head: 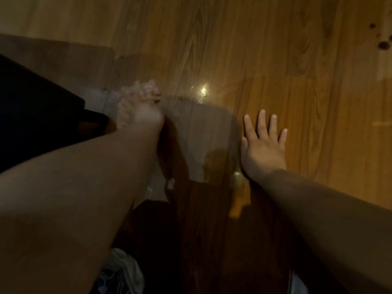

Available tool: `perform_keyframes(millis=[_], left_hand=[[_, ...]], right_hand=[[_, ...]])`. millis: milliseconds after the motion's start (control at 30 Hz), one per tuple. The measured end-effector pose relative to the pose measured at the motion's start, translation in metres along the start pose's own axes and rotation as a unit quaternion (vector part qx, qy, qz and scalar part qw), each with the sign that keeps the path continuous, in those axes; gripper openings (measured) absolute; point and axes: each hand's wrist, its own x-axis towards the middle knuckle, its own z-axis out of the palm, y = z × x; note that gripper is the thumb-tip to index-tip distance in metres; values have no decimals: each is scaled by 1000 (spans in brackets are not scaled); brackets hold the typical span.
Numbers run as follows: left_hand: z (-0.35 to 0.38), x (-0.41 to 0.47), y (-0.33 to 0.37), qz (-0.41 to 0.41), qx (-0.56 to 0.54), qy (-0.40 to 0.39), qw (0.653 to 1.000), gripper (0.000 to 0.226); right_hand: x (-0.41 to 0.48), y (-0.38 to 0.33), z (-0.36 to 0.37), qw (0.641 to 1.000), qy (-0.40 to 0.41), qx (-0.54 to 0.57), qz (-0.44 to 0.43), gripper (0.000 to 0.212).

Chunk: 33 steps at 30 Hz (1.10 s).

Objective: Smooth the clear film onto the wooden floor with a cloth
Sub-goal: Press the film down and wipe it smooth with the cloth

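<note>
A clear film (201, 124) lies flat on the wooden floor (307, 81), glinting with a bright reflection near the middle. My left hand (146, 117) is blurred and holds a pale, nubby cloth (137, 96) down on the film at centre left; its fingers are hidden in the cloth. My right hand (264, 143) lies flat with straight, spread fingers, pressing down at the film's right edge.
A dark piece of furniture (38, 115) stands at the left, close to my left forearm. A bundle of light fabric (125, 270) lies at the bottom edge near my body. Dark knots (382, 44) mark the boards at the top right.
</note>
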Motion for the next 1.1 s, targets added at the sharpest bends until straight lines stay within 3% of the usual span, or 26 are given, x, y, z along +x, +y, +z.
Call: perform_keyframes(millis=[67,100,200,267,300,367,467,533,567,600,667,733,767,800,833,900,933,1100], left_hand=[[4,12,18,-4,-33,41,999,43],[-1,11,35,26,-22,17,999,44],[-6,8,36,292,0,-102,951,51],[-22,15,11,334,-1,-72,940,55],[-27,18,-3,298,-8,-20,954,55],[-32,36,-52,129,35,67,989,52],[-29,49,-70,-150,-9,36,988,54],[-18,38,-39,-211,-104,55,970,53],[-14,29,-19,-200,-130,78,968,51],[-11,19,1,-149,-132,95,975,50],[-4,-4,43,96,-73,61,991,50],[2,-3,49,321,4,-47,946,52],[-3,10,37,365,40,-58,928,53],[-7,20,21,357,59,-42,931,54],[-13,28,5,295,58,-13,954,55],[-21,41,-24,100,-2,66,993,55],[-21,45,-28,30,-21,87,996,55],[-1,33,16,-126,-67,90,986,60]], right_hand=[[0,-2,2,1000,8,0,4,54],[0,-2,2,1000,8,0,6,54],[2,-3,4,1000,4,-9,8,56],[1,-3,4,1000,12,-13,5,57],[1,-3,4,1000,17,-14,6,57],[-1,-4,4,1000,22,-17,9,58],[-1,-6,3,1000,17,-18,11,58],[-1,-8,2,1000,14,-16,14,58],[0,-8,2,1000,13,-18,19,58],[0,-8,1,999,11,-19,23,58],[0,-8,2,1000,3,-13,26,58],[0,-6,3,1000,-3,-5,25,58],[1,-8,2,1000,0,0,23,58],[1,-7,3,1000,5,0,21,58],[1,-7,2,1000,9,-3,22,58],[0,-7,2,1000,13,0,26,58],[0,-7,3,1000,15,1,28,58],[0,-9,2,999,20,5,30,59]])
